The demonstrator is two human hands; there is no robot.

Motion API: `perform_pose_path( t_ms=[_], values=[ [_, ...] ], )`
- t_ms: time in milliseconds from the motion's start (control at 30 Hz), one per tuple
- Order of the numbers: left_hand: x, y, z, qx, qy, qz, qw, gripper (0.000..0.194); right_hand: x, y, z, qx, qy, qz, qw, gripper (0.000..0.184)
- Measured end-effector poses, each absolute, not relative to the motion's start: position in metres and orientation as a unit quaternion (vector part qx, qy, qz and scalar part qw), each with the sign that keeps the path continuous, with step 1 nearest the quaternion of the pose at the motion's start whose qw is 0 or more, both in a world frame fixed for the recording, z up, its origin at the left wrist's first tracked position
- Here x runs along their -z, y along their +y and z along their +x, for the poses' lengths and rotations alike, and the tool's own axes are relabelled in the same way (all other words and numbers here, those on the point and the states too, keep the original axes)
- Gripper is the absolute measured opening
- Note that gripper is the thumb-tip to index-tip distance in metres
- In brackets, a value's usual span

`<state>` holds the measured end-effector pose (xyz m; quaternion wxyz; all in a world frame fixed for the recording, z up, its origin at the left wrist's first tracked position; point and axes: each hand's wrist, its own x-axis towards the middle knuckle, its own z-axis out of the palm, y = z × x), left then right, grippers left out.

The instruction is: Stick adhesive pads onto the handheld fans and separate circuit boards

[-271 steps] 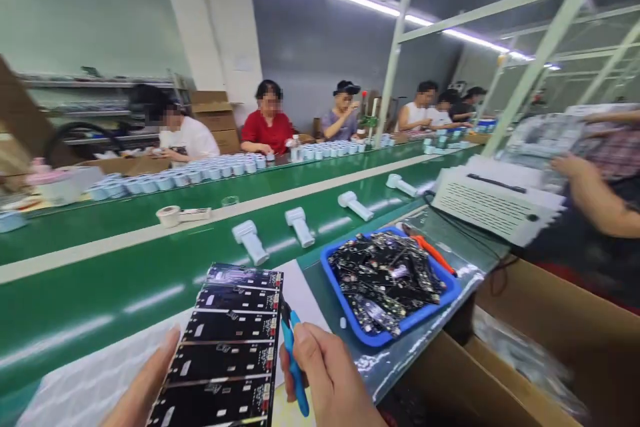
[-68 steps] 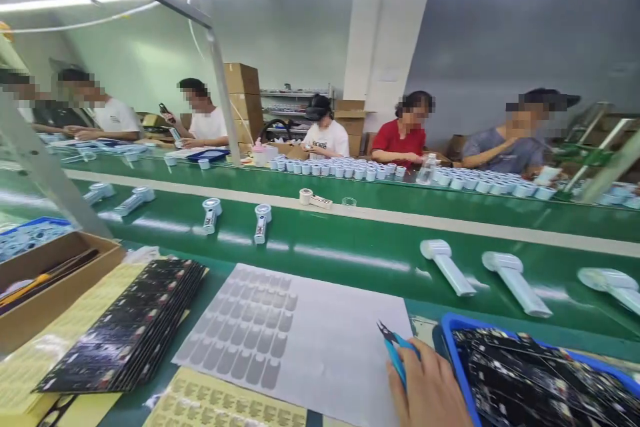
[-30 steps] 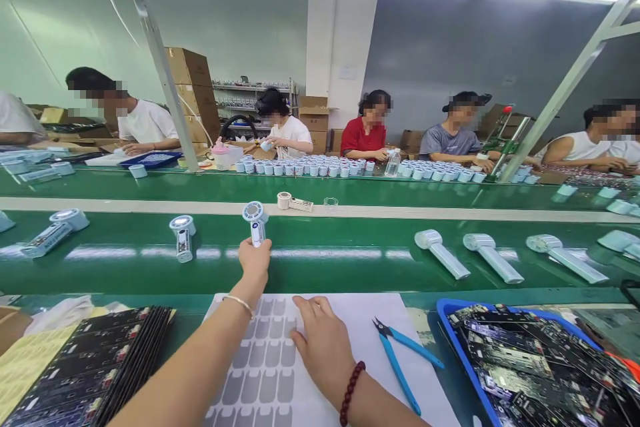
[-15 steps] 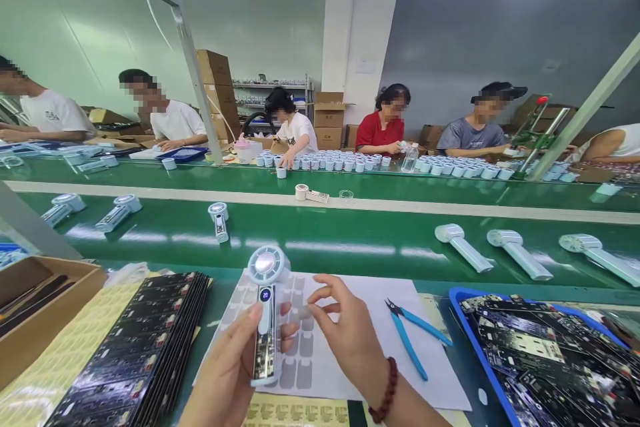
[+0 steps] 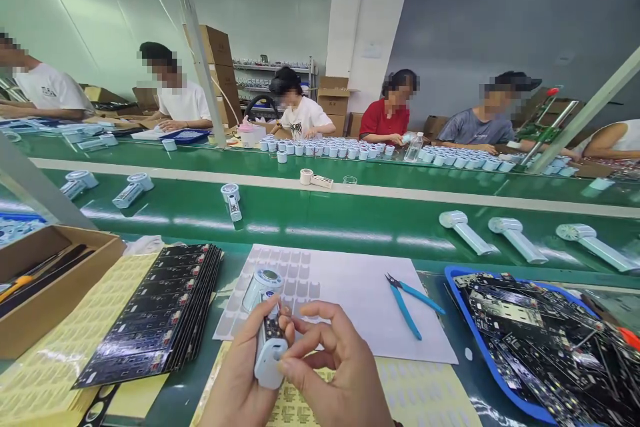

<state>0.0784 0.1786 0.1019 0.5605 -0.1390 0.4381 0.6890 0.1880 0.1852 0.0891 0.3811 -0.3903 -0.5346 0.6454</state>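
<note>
My left hand grips a white handheld fan low in the middle, its round head pointing away from me. My right hand is curled against the fan's handle end, thumb and fingers pinched on it. Under the hands lies a white sheet of grey stickers. Blue-handled cutters rest on that sheet, right of my hands. A stack of black circuit board panels lies to the left.
A blue tray of loose black boards sits at the right. A cardboard box stands at the left. More fans lie on the green conveyor. Several people work along the far side behind rows of pale blue cups.
My left hand reached to the belt, picked up a fan and drew it close. My right hand let go of the cutters, touched the sticker sheet, and now closes on the fan's handle.
</note>
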Motion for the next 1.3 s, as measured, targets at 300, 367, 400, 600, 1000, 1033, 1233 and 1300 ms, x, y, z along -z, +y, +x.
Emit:
perform_pose_path(
  t_ms=[300, 367, 400, 600, 1000, 1033, 1233, 1300],
  values=[
    [-0.103, 0.18, 0.082, -0.679, 0.423, -0.156, 0.58, 0.032, -0.092, 0.185, 0.188, -0.637, -0.542, -0.393, 0.382, 0.034],
    [-0.103, 0.179, 0.082, -0.678, 0.418, -0.158, 0.584, 0.032, -0.091, 0.185, 0.187, -0.637, -0.544, -0.394, 0.378, 0.034],
    [-0.102, 0.179, 0.081, -0.679, 0.413, -0.159, 0.586, 0.033, -0.091, 0.186, 0.187, -0.637, -0.545, -0.394, 0.377, 0.034],
    [-0.1, 0.179, 0.081, -0.682, 0.39, -0.158, 0.598, 0.03, -0.095, 0.186, 0.188, -0.626, -0.555, -0.398, 0.377, 0.032],
    [-0.113, 0.167, 0.091, -0.636, 0.364, -0.205, 0.649, 0.016, -0.065, 0.199, 0.214, -0.464, -0.619, -0.427, 0.467, 0.062],
    [-0.11, 0.165, 0.09, -0.634, 0.379, -0.166, 0.653, 0.013, -0.061, 0.208, 0.224, -0.465, -0.619, -0.437, 0.457, 0.052],
    [-0.066, 0.156, 0.085, -0.611, 0.547, 0.06, 0.568, 0.022, -0.03, 0.239, 0.274, -0.295, -0.702, -0.544, 0.352, 0.022],
    [-0.051, 0.155, 0.085, -0.603, 0.548, 0.093, 0.572, 0.027, -0.02, 0.239, 0.274, -0.287, -0.701, -0.555, 0.342, 0.016]
  ],
)
